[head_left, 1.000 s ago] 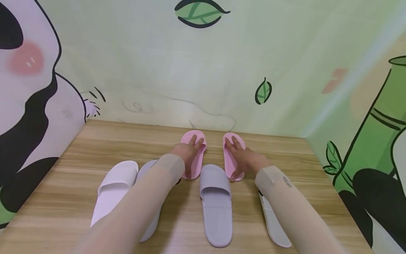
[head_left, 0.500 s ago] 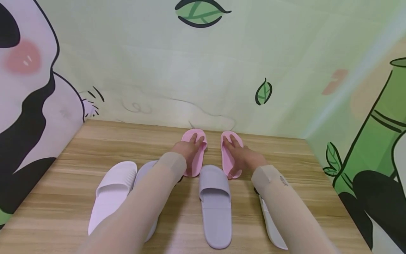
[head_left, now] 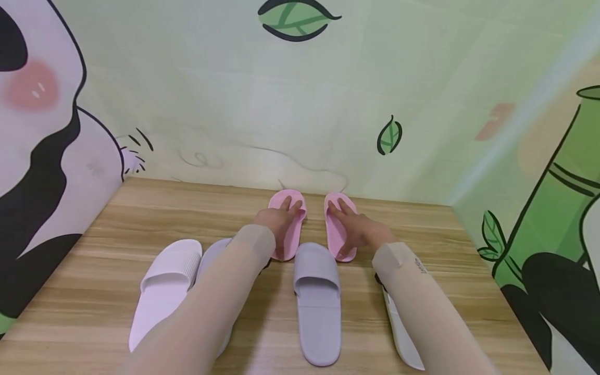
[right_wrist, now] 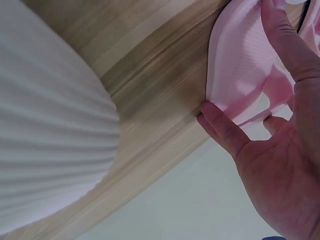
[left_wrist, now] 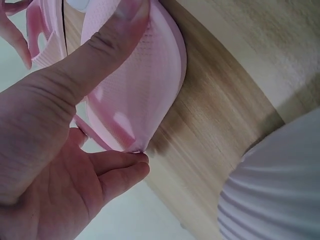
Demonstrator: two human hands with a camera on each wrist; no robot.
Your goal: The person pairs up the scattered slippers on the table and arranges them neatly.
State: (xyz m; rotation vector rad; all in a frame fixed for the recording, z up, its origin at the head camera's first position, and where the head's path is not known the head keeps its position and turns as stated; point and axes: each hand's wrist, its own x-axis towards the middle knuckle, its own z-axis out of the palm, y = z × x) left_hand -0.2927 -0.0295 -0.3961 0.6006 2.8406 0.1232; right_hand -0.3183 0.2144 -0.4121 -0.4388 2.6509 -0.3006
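Two small pink slippers lie side by side by the wall, a narrow gap between them. My left hand (head_left: 276, 221) grips the left pink slipper (head_left: 294, 237) from its outer side. In the left wrist view, that hand's thumb lies on the slipper (left_wrist: 145, 75) and its fingertips meet the edge. The right pink slipper (head_left: 334, 234) is held by my right hand (head_left: 358, 229), thumb at the near end and fingers farther up. Its fingertips touch the slipper's edge (right_wrist: 215, 75) in the right wrist view. Both hands hide part of the slippers.
A larger grey slipper (head_left: 320, 323) lies in front of the pink pair. At left are a white slipper (head_left: 157, 312) and a greyish one (head_left: 213, 253) partly under my left forearm. Another white slipper (head_left: 403, 336) shows beside my right forearm. A printed wall (head_left: 211, 104) bounds the wooden surface.
My right hand has shifted the right pink slipper a little left, narrowing the gap. Both pink slippers have moved slightly toward the wall, the hands still on them.
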